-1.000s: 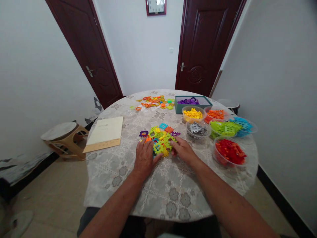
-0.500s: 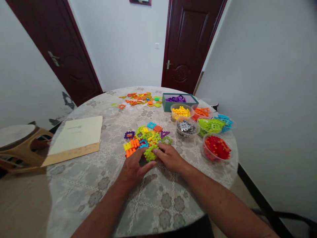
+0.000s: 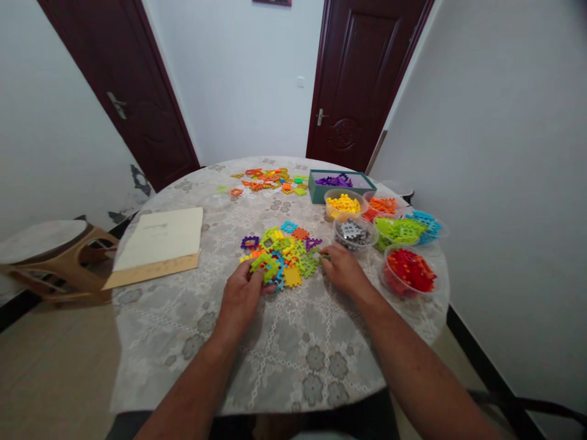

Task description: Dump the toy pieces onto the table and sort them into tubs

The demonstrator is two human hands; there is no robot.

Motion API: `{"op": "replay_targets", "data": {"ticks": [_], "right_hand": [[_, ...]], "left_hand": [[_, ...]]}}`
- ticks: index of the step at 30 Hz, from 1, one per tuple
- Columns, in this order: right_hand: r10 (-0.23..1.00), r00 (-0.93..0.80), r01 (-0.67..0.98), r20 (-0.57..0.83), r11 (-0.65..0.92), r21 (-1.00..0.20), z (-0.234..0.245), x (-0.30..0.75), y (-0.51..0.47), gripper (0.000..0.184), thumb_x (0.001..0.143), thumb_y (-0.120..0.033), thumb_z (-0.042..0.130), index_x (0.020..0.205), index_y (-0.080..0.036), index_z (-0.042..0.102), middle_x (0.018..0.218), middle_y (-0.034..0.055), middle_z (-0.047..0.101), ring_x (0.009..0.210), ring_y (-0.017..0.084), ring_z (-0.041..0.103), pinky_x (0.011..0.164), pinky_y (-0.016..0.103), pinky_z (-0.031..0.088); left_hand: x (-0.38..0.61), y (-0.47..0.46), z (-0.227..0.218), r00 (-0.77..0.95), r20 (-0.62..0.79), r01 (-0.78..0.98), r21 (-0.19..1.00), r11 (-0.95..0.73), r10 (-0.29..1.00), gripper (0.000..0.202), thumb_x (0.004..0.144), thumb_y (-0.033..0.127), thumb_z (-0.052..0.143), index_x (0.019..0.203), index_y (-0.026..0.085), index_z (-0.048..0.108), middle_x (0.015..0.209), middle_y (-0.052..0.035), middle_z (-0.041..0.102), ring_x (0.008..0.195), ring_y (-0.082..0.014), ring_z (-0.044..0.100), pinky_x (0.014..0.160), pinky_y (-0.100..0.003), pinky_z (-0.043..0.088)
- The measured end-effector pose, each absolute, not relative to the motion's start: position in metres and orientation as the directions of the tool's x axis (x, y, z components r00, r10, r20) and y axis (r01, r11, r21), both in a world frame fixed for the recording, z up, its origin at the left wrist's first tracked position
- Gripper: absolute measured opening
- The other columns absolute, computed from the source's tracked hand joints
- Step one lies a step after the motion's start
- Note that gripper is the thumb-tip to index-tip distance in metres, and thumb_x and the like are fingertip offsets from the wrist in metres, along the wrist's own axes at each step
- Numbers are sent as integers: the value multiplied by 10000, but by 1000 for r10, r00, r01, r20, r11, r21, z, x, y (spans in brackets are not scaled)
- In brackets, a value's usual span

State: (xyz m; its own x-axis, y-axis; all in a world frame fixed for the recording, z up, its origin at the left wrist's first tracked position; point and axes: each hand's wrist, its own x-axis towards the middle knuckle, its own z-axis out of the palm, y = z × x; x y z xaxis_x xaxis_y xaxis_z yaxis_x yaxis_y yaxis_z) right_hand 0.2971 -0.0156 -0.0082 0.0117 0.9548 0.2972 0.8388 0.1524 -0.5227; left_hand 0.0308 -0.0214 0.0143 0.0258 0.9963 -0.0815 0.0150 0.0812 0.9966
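Observation:
A pile of colourful interlocking plastic pieces [image 3: 284,250] lies in the middle of the round table [image 3: 284,360]. My left hand [image 3: 241,292] is at the pile's near left edge, its fingers pinched on a green and yellow piece [image 3: 265,264]. At the pile's right edge my right hand [image 3: 342,269] rests palm down, fingertips touching a small green piece [image 3: 323,257]; the fingers look loosely curled.
Clear bowls hold sorted pieces: yellow [image 3: 343,205], orange [image 3: 383,206], grey [image 3: 354,231], green [image 3: 398,231], blue [image 3: 424,223], red [image 3: 408,271]. A teal box [image 3: 339,183] holds purple ones. More loose pieces [image 3: 268,180] lie at the far side. A cream booklet [image 3: 158,241] lies left; a stool [image 3: 50,256] stands beside the table.
My hands have drawn apart: the left now pinches a green and yellow piece at the pile's left, the right has moved to the pile's right edge. The pile has been shuffled.

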Motion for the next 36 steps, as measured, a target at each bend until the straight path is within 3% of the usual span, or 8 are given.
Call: {"op": "replay_targets", "data": {"ticks": [7, 16, 20, 23, 26, 28, 31, 36], "right_hand": [[972, -16, 897, 233, 117, -427, -16, 293, -18, 377, 924, -236, 623, 1287, -166, 696, 1209, 143, 631, 1106, 247, 631, 1018, 345, 476], [977, 23, 921, 212, 62, -385, -16, 291, -20, 138, 888, -181, 600, 987, -207, 692, 1066, 111, 634, 1014, 244, 634, 928, 333, 481], [947, 59, 883, 317, 99, -459, -14, 291, -20, 119, 905, -204, 542, 973, -217, 639, 1050, 112, 627, 1049, 254, 613, 965, 357, 468], [926, 115, 768, 359, 146, -623, -7, 287, -20, 122, 957, -270, 443, 955, -237, 560, 944, 76, 638, 963, 238, 621, 903, 355, 483], [958, 176, 494, 225, 112, -862, 0, 276, -23, 217, 1020, -385, 331, 965, -263, 503, 722, -4, 588, 683, 198, 593, 678, 307, 483], [981, 148, 321, 124, 71, -944, 2, 266, -27, 292, 1042, -454, 273, 978, -271, 492, 642, -34, 546, 564, 186, 541, 563, 291, 440], [995, 55, 272, 82, 64, -960, 1, 248, -32, 346, 1058, -488, 253, 961, -268, 501, 611, -44, 516, 522, 179, 501, 517, 285, 402], [966, -94, 526, 239, 253, -812, -1, 225, -37, 313, 1047, -434, 416, 822, -240, 516, 745, -12, 568, 705, 168, 544, 662, 281, 410]], "left_hand": [[38, -25, 10, 135, -239, -147, 955, 258, 962, 313, 922, 310, 690, 1195, 170, 630, 1214, -136, 732, 959, -221, 788, 701, -303, 678], [31, -19, 10, 230, -258, -264, 911, 315, 938, 242, 925, 322, 698, 1111, 174, 655, 1232, -133, 721, 979, -199, 773, 771, -302, 680], [31, -20, 14, 247, -251, -294, 901, 319, 936, 243, 909, 304, 703, 1112, 177, 661, 1183, -123, 725, 963, -199, 755, 757, -318, 683], [29, -19, 15, 243, -252, -309, 895, 321, 937, 268, 895, 271, 695, 1142, 173, 655, 1191, -125, 717, 976, -193, 741, 798, -324, 675], [29, -21, 16, 254, -226, -313, 901, 301, 940, 309, 860, 238, 702, 1156, 170, 645, 1223, -132, 709, 1036, -199, 733, 912, -361, 650], [30, -23, 18, 284, -191, -308, 910, 278, 940, 349, 833, 230, 708, 1171, 174, 644, 1282, -144, 698, 1114, -223, 720, 980, -399, 623], [32, -28, 20, 349, -145, -295, 921, 255, 926, 429, 794, 215, 717, 1216, 183, 648, 1332, -152, 694, 1199, -257, 698, 1042, -442, 583], [34, -32, 11, 409, -87, -207, 961, 185, 909, 441, 786, 189, 701, 1226, 187, 683, 1288, -132, 731, 1179, -263, 701, 1027, -432, 574]]}}
